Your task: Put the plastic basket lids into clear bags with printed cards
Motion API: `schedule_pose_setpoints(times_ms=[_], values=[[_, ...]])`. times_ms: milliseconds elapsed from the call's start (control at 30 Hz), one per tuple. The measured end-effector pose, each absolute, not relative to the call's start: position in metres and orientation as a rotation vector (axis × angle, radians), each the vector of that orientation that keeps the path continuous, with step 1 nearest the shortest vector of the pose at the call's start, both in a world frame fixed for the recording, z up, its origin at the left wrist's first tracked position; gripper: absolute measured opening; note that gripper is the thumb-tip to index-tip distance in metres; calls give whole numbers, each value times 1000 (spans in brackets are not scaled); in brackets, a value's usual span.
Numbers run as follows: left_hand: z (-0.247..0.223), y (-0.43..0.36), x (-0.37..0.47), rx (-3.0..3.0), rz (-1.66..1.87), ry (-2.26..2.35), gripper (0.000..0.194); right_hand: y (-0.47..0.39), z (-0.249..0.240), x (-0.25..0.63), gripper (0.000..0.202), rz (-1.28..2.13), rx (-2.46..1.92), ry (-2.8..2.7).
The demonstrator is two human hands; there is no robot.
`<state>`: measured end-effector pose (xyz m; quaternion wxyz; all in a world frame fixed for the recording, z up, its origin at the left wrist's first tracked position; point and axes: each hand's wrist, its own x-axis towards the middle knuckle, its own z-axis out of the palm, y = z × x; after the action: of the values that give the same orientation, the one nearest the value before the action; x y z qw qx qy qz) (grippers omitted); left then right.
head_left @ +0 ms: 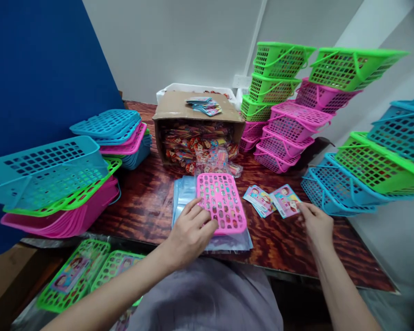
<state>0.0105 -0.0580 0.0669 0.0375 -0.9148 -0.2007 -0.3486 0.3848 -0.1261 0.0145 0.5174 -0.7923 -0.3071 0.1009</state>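
A pink perforated plastic basket [222, 202] sits in front of me, its flat perforated lid upward. My left hand [192, 230] is closed at the near-left edge of it, fingers bent over the rim. Under the basket lies a stack of clear plastic bags [184, 193]. To the right, my right hand [315, 223] pinches the corner of a printed cartoon card [285, 200] between thumb and fingers. Beside that card lies a small fanned pile of similar cards [259, 201] on the dark wood-grain table [272, 239].
An open cardboard box [162, 117] full of small packets stands behind, with cards [204, 105] on top. Filled green and pink baskets [279, 59] are stacked at back right, blue ones [345, 184] at right. Nested baskets [58, 170] stand left. Green lidded baskets [76, 273] lie lower left.
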Motion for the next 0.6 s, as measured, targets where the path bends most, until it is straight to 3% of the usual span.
schedule_pose_setpoints(times_ms=[133,200,267,600], values=[[71,-57,10,-2807,-1079,-619,23,-175,51,325,49,724,-1711,-740],[72,-56,10,-2814,-1081,-620,22,-194,57,282,45,1258,-1573,-727],[73,-56,9,-2811,-1092,-624,21,-203,54,242,44,1571,-1469,-723],[77,-58,5,-2758,-1056,-573,20,-179,34,182,49,1284,-1275,-261]])
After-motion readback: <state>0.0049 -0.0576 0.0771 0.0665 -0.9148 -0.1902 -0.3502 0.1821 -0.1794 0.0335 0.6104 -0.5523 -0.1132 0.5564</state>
